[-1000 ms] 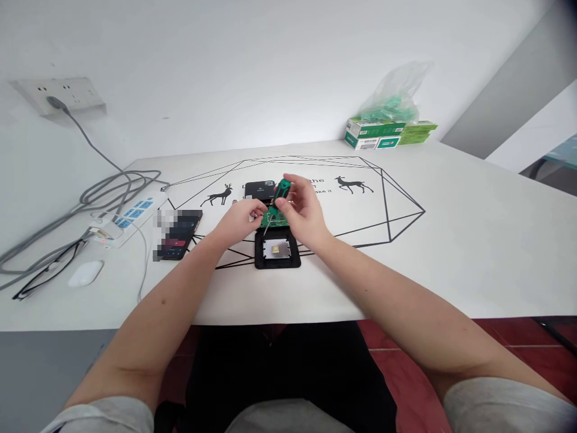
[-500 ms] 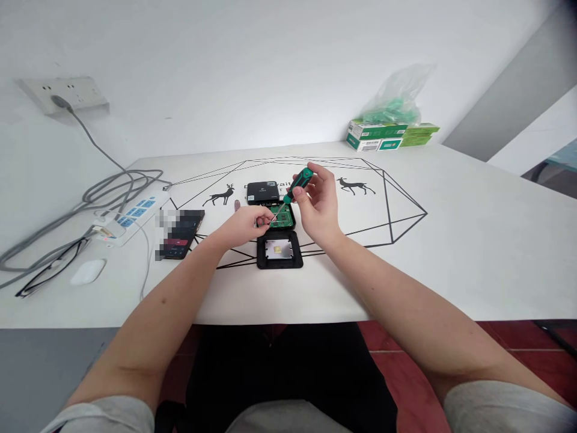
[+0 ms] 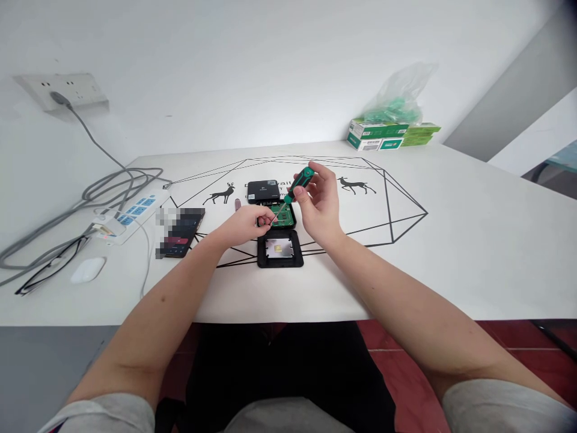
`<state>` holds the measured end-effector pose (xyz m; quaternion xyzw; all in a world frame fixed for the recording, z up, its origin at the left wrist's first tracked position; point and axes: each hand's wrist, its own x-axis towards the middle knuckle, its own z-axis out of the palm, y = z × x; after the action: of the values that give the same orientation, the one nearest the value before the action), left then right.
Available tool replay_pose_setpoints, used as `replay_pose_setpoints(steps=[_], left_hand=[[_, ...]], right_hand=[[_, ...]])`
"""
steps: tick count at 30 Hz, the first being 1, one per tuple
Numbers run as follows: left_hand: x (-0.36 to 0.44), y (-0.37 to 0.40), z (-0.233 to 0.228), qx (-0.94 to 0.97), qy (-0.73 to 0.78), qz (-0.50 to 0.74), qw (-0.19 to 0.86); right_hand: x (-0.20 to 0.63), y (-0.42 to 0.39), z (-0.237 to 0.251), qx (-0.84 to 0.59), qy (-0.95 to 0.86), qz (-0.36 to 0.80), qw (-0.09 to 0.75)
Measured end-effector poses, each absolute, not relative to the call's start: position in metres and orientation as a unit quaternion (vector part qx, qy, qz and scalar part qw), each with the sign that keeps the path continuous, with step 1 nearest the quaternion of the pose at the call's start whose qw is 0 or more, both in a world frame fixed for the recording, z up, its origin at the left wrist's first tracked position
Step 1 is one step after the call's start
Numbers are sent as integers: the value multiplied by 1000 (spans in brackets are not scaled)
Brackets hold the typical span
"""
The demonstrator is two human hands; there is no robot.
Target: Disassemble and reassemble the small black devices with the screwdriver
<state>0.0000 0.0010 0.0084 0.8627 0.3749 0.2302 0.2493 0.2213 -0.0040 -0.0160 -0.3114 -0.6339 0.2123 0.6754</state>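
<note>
My right hand (image 3: 320,207) grips a screwdriver with a green and black handle (image 3: 300,183), its shaft slanting down and left to a green circuit board (image 3: 283,216) on the white table. My left hand (image 3: 246,224) pinches the board's left edge, fingertips by the screwdriver tip. Just in front of the board lies an open square black case half (image 3: 280,249) with a pale pad inside. A second black box (image 3: 262,191) sits behind the board.
A dark phone (image 3: 178,231) lies left of my hands. Farther left are a white power strip (image 3: 128,218) with grey cables, glasses (image 3: 49,264) and a white mouse (image 3: 88,269). Green boxes with a plastic bag (image 3: 392,129) stand at the back right. The table's front edge (image 3: 288,319) is near my lap.
My right hand lifted and swung right with the screwdriver, tilting the handle up and right; since half a second ago almost nothing moved. My left hand stayed at the board.
</note>
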Motion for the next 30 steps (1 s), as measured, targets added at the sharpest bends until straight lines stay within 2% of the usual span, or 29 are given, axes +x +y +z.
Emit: replay_pose_setpoints(steps=[10,19,30], left_hand=[[-2,-2,12,854,353,231,305],[0,-4,10,880,341,137,299],[-2,-17,29,873,374,40,312]], right_hand=[[221,-5,-11,-290,-642,247,666],[212,-14,-12,-262,-703,249,612],[196,-16,40,-209,-810,239,493]])
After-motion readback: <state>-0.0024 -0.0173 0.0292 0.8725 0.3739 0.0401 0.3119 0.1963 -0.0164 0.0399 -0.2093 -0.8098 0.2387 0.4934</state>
